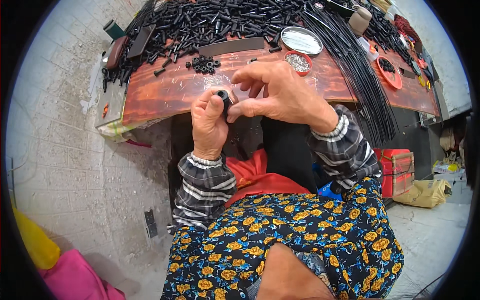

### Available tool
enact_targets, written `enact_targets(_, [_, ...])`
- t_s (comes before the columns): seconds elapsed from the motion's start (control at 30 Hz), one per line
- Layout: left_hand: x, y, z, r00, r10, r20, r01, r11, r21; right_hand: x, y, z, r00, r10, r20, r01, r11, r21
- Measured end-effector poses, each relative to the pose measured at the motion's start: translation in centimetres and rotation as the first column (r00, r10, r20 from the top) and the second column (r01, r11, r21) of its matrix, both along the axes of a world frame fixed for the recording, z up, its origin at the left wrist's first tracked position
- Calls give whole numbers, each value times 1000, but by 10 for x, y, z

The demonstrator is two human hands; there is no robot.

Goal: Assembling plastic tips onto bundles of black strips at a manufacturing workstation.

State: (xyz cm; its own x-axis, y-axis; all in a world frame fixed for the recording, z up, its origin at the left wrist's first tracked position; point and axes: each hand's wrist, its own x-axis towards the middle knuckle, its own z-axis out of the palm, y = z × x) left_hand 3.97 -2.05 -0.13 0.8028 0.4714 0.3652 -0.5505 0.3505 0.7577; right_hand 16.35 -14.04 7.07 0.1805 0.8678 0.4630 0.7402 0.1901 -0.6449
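1. Left hand [209,124]: its grip is clamped on a short black tube [223,97], with the thumb pressed along the tube's side and the open round end facing up.
2. Right hand [280,92]: thumb and forefinger are together at the right side of the black tube and touch it; whether a smaller part sits between these fingertips cannot be told. The other fingers are spread above the tube.
3. The black tube is held in the air just in front of the near edge of the reddish-brown tabletop [170,90], over the person's lap.
4. Just beyond the black tube, on the tabletop, lies a small cluster of black ring-shaped parts [203,64].
5. Farther beyond the tube, a large heap of black tubes [210,22] covers the far part of the tabletop.
6. Right of and beyond the tube stands a small red dish of silver-grey parts [298,62], with a round metal tray [301,40] just behind it.
7. Well to the right of the tube, a bundle of long thin black rods [360,75] overhangs the near tabletop edge.
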Motion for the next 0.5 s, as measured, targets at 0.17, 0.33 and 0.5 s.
enact_targets(0.17, [-5,-5,-9,998,41,-44,-43,997,-58,3,-1,2,999,-7,39,9,998,-64])
enact_targets(0.33, [-3,0,-14,999,-39,24,41,996,-78,5,4,-3,978,15,210,-21,999,26])
enact_targets(0.5, [-14,7,-16,999,12,32,-11,1000,-16,38,11,-27,988,-12,152,34,989,-143])
